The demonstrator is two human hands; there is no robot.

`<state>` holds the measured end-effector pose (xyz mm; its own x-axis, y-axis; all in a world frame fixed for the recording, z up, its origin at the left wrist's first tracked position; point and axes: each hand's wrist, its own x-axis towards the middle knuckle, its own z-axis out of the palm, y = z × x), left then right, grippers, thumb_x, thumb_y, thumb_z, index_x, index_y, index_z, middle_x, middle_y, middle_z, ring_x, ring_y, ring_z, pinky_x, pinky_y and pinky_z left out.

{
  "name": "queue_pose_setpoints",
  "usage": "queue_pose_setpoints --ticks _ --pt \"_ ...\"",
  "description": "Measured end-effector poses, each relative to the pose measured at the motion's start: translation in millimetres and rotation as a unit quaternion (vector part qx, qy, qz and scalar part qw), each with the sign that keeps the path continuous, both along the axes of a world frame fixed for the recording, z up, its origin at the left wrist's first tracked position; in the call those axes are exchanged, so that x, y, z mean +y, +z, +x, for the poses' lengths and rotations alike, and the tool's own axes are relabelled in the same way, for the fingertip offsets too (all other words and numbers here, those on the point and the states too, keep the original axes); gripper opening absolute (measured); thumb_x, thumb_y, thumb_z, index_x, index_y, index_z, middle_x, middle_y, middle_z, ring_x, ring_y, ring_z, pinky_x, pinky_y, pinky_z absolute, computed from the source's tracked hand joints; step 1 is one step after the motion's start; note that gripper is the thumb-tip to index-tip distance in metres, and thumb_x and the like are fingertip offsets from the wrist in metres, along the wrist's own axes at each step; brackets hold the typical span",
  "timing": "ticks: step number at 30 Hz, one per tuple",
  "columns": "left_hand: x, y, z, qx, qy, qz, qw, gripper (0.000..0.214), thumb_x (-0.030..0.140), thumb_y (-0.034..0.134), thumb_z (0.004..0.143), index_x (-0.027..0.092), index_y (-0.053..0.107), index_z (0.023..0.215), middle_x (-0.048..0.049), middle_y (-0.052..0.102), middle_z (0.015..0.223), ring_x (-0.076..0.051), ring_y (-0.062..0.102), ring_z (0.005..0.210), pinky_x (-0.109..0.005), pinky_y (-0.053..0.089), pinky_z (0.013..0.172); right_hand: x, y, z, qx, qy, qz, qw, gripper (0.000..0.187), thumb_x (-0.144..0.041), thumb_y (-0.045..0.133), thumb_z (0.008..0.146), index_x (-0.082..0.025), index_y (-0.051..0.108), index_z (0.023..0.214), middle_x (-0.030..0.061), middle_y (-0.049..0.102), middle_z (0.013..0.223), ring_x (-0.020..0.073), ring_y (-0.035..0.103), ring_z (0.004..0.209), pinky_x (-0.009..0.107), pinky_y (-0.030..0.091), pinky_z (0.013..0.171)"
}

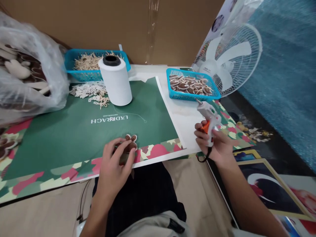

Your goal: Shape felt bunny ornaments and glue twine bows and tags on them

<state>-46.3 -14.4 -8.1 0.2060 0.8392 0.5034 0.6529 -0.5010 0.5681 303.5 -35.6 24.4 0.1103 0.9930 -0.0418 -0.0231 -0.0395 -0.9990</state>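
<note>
My left hand is at the front edge of the table, its fingers curled over a small brown animal-shaped piece with pale edges and two rounded ears. The fingers cover much of this piece. Off to the right, my right hand grips a white glue gun with an orange trigger. Its nozzle points up and to the left, and a black cord hangs from the handle. Beyond the nozzle, a blue basket holds brown pieces with pale cords.
A white thread cone stands mid-table beside white tags and knotted cords. Behind it is another blue basket of cords. A plastic bag of brown pieces fills the left. At back right is a fan.
</note>
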Motion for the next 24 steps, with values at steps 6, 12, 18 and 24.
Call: queue_pose_setpoints --ticks 6,12,18,24 --pt "-6 0.9 -3 0.011 -0.031 0.071 0.997 0.031 0.01 0.07 0.092 0.027 0.068 0.119 -0.0074 0.068 0.116 -0.024 0.069 0.103 -0.041 0.058 0.091 8 3.5 -28 -0.063 0.042 0.003 0.997 0.028 -0.053 0.068 0.089 -0.027 0.06 0.088 0.0065 0.067 0.102 0.0219 0.061 0.078 0.039 0.056 0.07" --pt "-17 -9.6 -6 0.027 -0.051 0.133 0.989 0.039 0.004 0.073 0.084 0.024 0.068 0.117 -0.0081 0.073 0.106 -0.025 0.072 0.096 -0.042 0.06 0.087 12 12.7 -45 -0.164 0.134 -0.113 0.971 0.035 -0.059 0.073 0.091 -0.028 0.077 0.107 0.0052 0.078 0.105 0.0296 0.072 0.102 0.042 0.061 0.085" --pt "-19 -14.9 0 0.087 0.003 0.166 0.982 0.032 0.011 0.074 0.086 0.023 0.071 0.116 -0.0083 0.079 0.11 -0.028 0.075 0.103 -0.042 0.051 0.086 30 12.6 -64 -0.269 0.233 -0.068 0.932 0.038 -0.057 0.074 0.09 -0.029 0.078 0.115 0.0042 0.08 0.111 0.03 0.075 0.101 0.041 0.062 0.088" --pt "-20 -17.7 7 0.083 0.006 0.14 0.987 0.034 0.01 0.075 0.084 0.018 0.072 0.117 -0.0086 0.08 0.113 -0.027 0.075 0.107 -0.041 0.046 0.089 41 11.1 -79 -0.286 0.244 -0.12 0.919 0.041 -0.064 0.073 0.087 -0.027 0.081 0.101 0.003 0.078 0.093 0.027 0.074 0.091 0.035 0.059 0.074"
